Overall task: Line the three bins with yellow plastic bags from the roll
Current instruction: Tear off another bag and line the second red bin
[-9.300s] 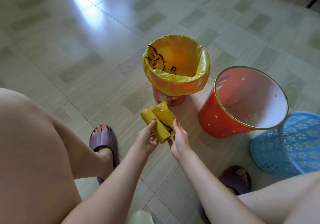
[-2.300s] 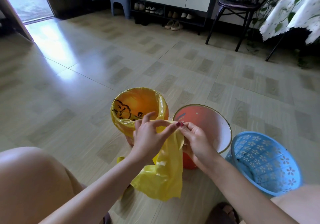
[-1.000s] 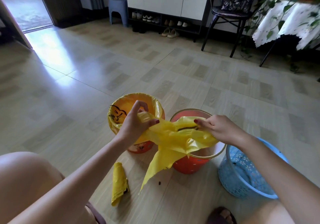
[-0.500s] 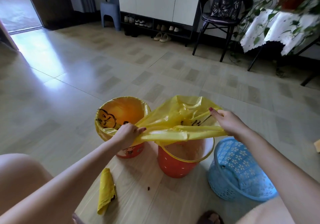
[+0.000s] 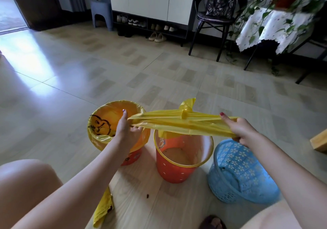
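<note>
A yellow plastic bag (image 5: pixel 180 122) is stretched taut and flat above the red bin (image 5: pixel 178 168). My left hand (image 5: pixel 126 128) grips its left end, my right hand (image 5: pixel 239 127) grips its right end. The red bin stands bare inside, between two others. On its left is a bin (image 5: pixel 106 120) lined with a yellow bag that folds over the rim. To the right stands the blue lattice bin (image 5: pixel 240 172), unlined. The roll of yellow bags (image 5: pixel 103 209) lies on the floor near my left arm.
My knees frame the bottom corners and a sandalled foot (image 5: pixel 212 222) shows at the bottom. A black chair (image 5: pixel 217 16), a shoe cabinet (image 5: pixel 152 7) and a cloth-covered table with plants (image 5: pixel 276 26) stand at the back. A wooden corner (image 5: pixel 319 142) juts in at right.
My hands have pulled further apart, drawing the billowed bag into a tight flat band over the red bin. Earlier, the roll was set down on the floor.
</note>
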